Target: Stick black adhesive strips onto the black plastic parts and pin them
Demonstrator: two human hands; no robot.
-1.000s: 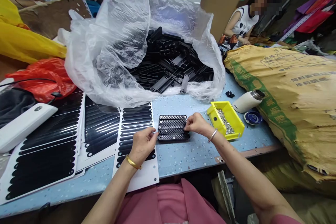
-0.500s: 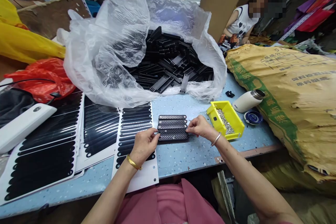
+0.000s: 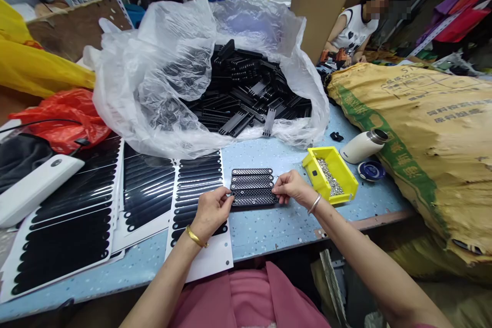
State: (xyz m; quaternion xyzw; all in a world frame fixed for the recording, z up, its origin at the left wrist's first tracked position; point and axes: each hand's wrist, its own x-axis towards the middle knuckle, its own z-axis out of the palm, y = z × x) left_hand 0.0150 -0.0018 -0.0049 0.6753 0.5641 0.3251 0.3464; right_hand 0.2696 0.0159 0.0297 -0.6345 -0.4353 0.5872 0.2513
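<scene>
Holding with left grip (image 3: 209, 210) and right grip (image 3: 294, 188) opposite ends of the black strips (image 3: 251, 186), lying on the table (image 3: 253, 238) between both. Having a patterned sheet (image 3: 200, 169) below left grip, a yellow bin (image 3: 342, 166) just outside right grip.

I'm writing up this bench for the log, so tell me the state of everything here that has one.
Left hand: fingers bent, at the strips' left end
Right hand: fingers bent, at their right end
Black strips: side by side
Clear bag: open, black pieces heaped inside
Yellow bin: open, metal bits inside
Bottle: seemingly uncapped
Blue lid: beside the bottle
Red bag: crumpled
Sheets: flat
</scene>
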